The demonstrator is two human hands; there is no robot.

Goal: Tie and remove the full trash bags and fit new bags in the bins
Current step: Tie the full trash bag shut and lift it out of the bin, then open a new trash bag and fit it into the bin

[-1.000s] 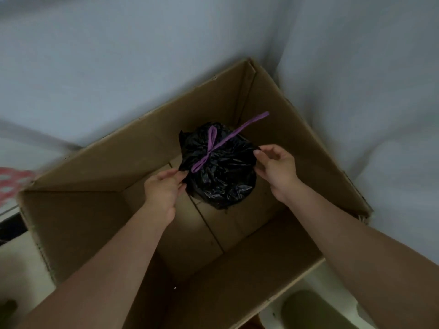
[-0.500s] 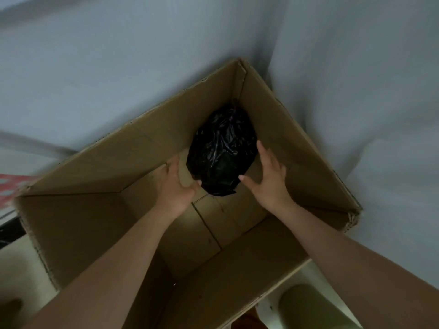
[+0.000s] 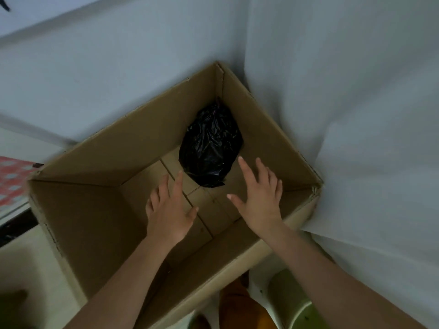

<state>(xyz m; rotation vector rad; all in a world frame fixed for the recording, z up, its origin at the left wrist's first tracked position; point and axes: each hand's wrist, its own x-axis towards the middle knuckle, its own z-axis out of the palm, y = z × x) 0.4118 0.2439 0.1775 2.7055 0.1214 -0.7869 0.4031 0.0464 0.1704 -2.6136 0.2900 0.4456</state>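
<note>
**Tied bag rests in box corner, both hands free above it**

A green bin [image 3: 294, 302] shows at the bottom edge, partly cut off by the frame, beside a patch of orange cloth [image 3: 240, 305]. Two bare forearms reach up from there into an open cardboard box [image 3: 78, 224]. The left hand [image 3: 169, 211] and the right hand [image 3: 260, 198] hover over the box floor with fingers straight and spread, holding nothing and touching neither each other nor the load. Just beyond the fingertips, a black trash bag [image 3: 210, 146] lies on the box floor, pushed into the far corner against two walls. Its tie is not visible from this angle.

Risk from here, as a judgement: the bag is thin, crinkled plastic, and its knot cannot be checked, so a loose tie could let it slump open and spill into the box. It leans in the corner and may roll onto the floor flaps. The flaps meet at a seam down the middle, which could give under more weight. The green bin may yet need a fresh liner; whether it has one cannot be told.

The box stands on a pale floor [image 3: 26, 264] in a corner of plain white walls [image 3: 344, 91]. A red checked surface [image 3: 11, 176] shows at the left edge. The light is dim.
</note>
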